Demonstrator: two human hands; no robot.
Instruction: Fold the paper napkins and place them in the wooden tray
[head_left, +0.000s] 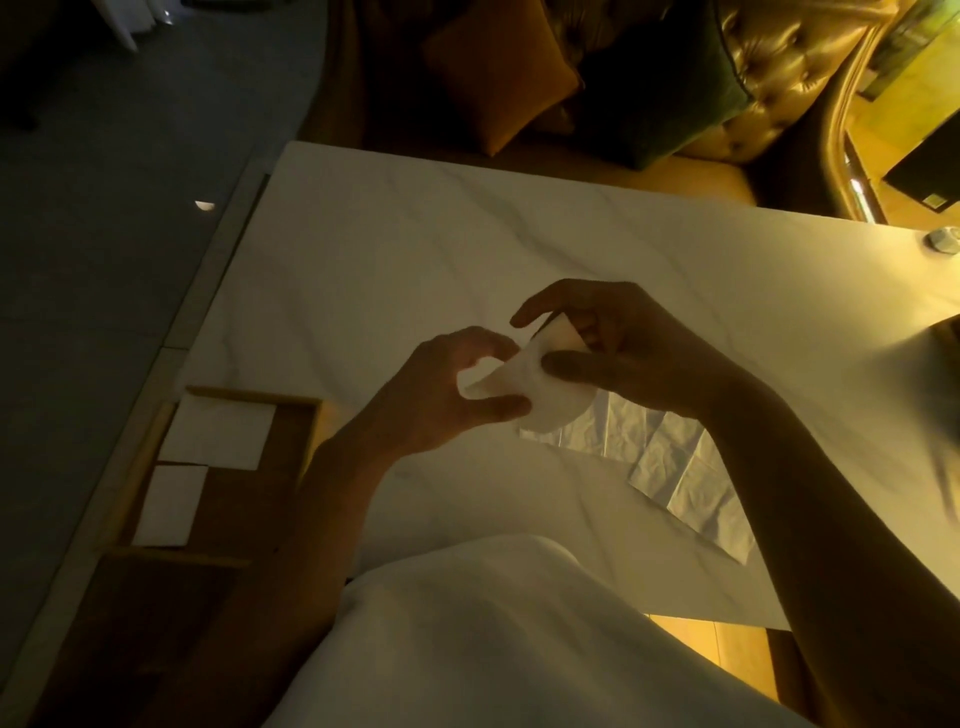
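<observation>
napkin (524, 384) between left hand (447, 395), right hand (623, 348)

Two hands in view: left hand (447, 384), right hand (623, 348). One paper napkin (524, 384) between them. One unfolded creased sheet (670, 462) flat on table, partly hidden by right forearm. One wooden tray (306, 431) at left edge of table. Two folded napkins in tray: larger folded napkin (218, 434), smaller folded napkin (171, 504). One white table (441, 249). Two cushions behind table: orange cushion (498, 67), dark green cushion (660, 93).
</observation>
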